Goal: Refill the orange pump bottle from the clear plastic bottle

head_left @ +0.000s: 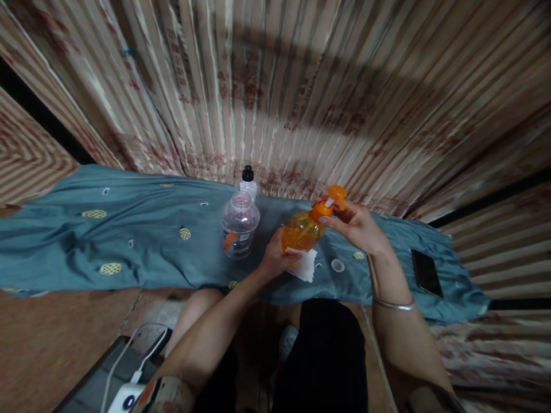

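A pump bottle (302, 230) of clear plastic with amber liquid is tilted, its orange pump head (337, 195) up and to the right. My left hand (275, 252) is wrapped round the lower part of the bottle. With thumb and fingers, my right hand (355, 225) grips the orange collar below the pump head. A white paper piece (306, 265) lies under the bottle. To the left stands an uncapped clear plastic bottle (241, 226) with an orange patch on its side. Right of the paper lies a small whitish round cap (338, 265).
Behind the clear bottle stands another bottle with a black top (247, 174). A dark phone (426, 273) lies at the right of the blue cloth (150, 229). A pleated curtain (275, 86) hangs behind. At the lower left, a white device (127, 398) has a cable plugged in.
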Motion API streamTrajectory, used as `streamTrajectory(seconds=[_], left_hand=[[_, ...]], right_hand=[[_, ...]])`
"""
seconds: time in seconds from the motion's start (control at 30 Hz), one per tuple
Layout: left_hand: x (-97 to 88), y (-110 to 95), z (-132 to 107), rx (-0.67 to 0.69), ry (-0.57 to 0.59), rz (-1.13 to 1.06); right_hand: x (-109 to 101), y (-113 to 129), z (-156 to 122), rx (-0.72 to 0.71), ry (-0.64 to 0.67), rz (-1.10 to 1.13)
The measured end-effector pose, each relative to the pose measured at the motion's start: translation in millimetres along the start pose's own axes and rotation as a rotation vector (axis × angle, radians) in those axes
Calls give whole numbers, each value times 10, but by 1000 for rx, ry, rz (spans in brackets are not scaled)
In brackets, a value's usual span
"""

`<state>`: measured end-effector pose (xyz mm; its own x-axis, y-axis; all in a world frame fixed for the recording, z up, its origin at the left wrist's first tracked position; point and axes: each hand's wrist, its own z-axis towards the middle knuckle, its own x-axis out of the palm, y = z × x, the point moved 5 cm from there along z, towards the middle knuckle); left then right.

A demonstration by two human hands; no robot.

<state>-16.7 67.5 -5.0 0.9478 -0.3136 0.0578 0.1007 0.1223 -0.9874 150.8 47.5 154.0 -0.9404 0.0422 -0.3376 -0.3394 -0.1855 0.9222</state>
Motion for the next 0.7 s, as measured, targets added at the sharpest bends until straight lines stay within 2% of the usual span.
streamTrajectory(seconds=[0.13,0.5,0.7], left_hand=[[-3,-13,-14,13,38,-16],[-7,31,2,-10,79,9],[1,68,-11,-5,78,28]], right_hand=[[4,-5,-9,-4,26,21],[-32,23,10,-98,-38,48],[-36,-32,-89,-130,-148,90]])
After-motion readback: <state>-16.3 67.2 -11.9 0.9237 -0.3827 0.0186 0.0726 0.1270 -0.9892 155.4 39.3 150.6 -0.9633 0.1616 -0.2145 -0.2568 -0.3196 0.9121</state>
